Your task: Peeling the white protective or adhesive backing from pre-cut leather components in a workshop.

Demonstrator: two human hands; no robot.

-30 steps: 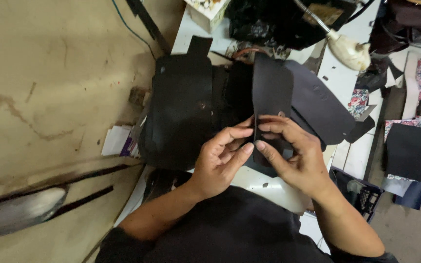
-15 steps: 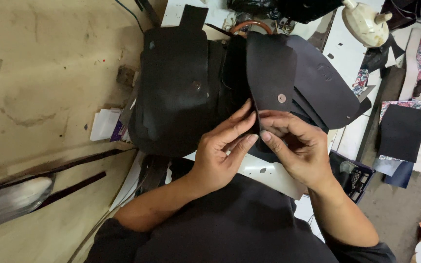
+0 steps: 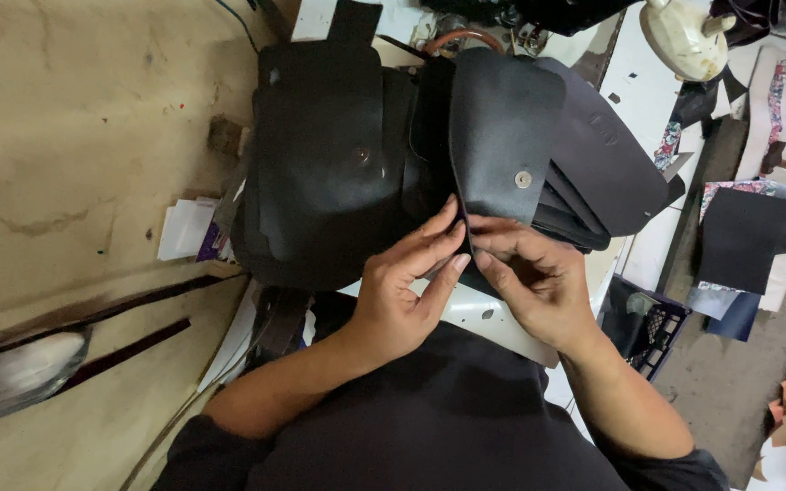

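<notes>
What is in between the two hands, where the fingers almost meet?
The head view shows the lower edge of a black leather flap, pinched between the left hand and the right hand.

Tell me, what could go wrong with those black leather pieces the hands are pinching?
1. The left hand and right hand grip the black flap only at its lower edge, so it might slip or crease.
2. The stacked black pieces fan out beside it and could slide out of order.
3. The pile reaches the white table's edge, so a nudge might tip something off.
</notes>
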